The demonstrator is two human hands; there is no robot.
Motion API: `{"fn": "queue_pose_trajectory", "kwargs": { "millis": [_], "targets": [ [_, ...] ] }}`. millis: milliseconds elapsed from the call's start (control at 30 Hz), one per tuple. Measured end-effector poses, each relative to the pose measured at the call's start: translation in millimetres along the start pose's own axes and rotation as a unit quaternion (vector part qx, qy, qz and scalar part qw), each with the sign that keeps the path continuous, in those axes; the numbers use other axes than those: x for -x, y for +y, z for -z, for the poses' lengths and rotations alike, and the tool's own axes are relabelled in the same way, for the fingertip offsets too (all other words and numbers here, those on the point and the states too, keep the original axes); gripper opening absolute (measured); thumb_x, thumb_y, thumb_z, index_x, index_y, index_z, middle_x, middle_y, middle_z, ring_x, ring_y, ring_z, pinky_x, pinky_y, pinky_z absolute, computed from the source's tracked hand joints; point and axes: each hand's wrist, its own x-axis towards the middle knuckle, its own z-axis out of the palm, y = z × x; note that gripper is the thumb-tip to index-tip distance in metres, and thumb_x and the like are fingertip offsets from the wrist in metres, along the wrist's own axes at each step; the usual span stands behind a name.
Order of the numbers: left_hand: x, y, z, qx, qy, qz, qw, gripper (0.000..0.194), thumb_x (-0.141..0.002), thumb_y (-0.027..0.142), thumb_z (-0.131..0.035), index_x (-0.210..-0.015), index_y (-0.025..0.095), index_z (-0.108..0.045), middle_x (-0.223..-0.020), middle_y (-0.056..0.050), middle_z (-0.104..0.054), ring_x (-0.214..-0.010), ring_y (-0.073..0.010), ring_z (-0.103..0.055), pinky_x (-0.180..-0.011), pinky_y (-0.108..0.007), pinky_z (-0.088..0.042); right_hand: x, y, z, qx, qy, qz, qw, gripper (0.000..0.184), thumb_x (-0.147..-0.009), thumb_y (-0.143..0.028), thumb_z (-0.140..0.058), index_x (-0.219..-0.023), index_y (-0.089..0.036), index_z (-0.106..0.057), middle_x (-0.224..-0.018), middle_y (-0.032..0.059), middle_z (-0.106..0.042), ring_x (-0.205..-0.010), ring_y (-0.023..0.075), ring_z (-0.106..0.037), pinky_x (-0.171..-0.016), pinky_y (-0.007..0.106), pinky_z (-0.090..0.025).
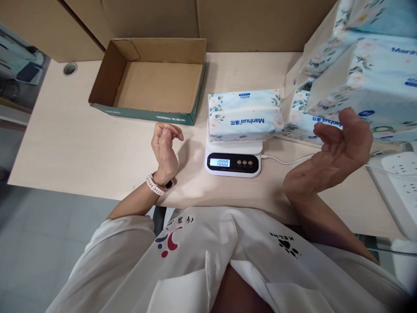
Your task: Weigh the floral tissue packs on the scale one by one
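A pack of tissues (246,115), pale blue and white with printed flowers, lies on a small white kitchen scale (233,165) whose lit display seems to read 100.0. To the left of the scale, my left hand (165,150) is raised over the table, fingers loosely curled, with nothing in it. My right hand (339,152) hovers right of the scale, palm up and fingers half bent, also holding nothing. Behind it stand more stacked tissue packs (374,87); the hand overlaps them in view, and no grip on them shows.
An open cardboard box (159,84) with green outer sides sits at the back left, its bare bottom showing. A white cable (289,161) runs right from the scale. At the right edge lies a white power strip (399,174). Brown panels (247,26) border the table's back.
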Motion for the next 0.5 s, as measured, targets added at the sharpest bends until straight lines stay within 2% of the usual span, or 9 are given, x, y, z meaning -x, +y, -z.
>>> {"fn": "queue_pose_trajectory", "kwargs": {
  "millis": [100, 200, 333, 500],
  "targets": [
    [1, 3, -1.9, -0.014, 0.007, 0.019, 1.0, 0.054, -0.099, 0.071, -0.066, -0.076, 0.025, -0.053, -0.069, 0.001, -0.055, -0.064, -0.0149, -0.056, -0.069, -0.034, -0.049, -1, -3, 1, -0.054, 0.013, 0.047, 0.997, 0.071, -0.095, -0.065, -0.02, -0.157, -0.05, -0.051, -0.153, 0.0048, -0.062, -0.11, 0.0395, -0.072, -0.094, 0.071, -0.054],
    [1, 2, -1.7, 0.012, -0.002, 0.012, 1.0, 0.047, -0.1, 0.063, -0.069, -0.076, 0.024, -0.055, -0.069, 0.001, -0.056, -0.063, -0.0143, -0.056, -0.068, -0.033, -0.048, 0, -8, 4, -0.067, -0.007, 0.028, 0.997, 0.065, -0.099, -0.06, -0.025, -0.158, -0.054, -0.051, -0.156, 0.0003, -0.062, -0.121, 0.038, -0.071, -0.103, 0.068, -0.056],
    [0, -4, 1.3, 0.028, -0.018, -0.011, 0.999, 0.043, -0.101, 0.056, -0.07, -0.076, 0.024, -0.056, -0.068, 0.001, -0.055, -0.063, -0.0133, -0.056, -0.066, -0.033, -0.046, 2, -13, 8, -0.044, -0.093, 0.0, 0.995, 0.065, -0.103, -0.06, -0.021, -0.165, -0.05, -0.037, -0.166, 0.0024, -0.054, -0.146, 0.039, -0.062, -0.12, 0.068, -0.049],
    [0, -2, 0.9, 0.026, -0.02, 0.003, 0.999, 0.042, -0.1, 0.055, -0.071, -0.076, 0.024, -0.055, -0.07, 0.001, -0.053, -0.064, -0.0131, -0.056, -0.068, -0.033, -0.048, 0, -13, 9, -0.11, -0.187, -0.034, 0.976, 0.063, -0.108, -0.059, -0.027, -0.17, -0.051, -0.033, -0.174, 0.0015, -0.05, -0.163, 0.0354, -0.048, -0.133, 0.065, -0.038]
  ]
}}
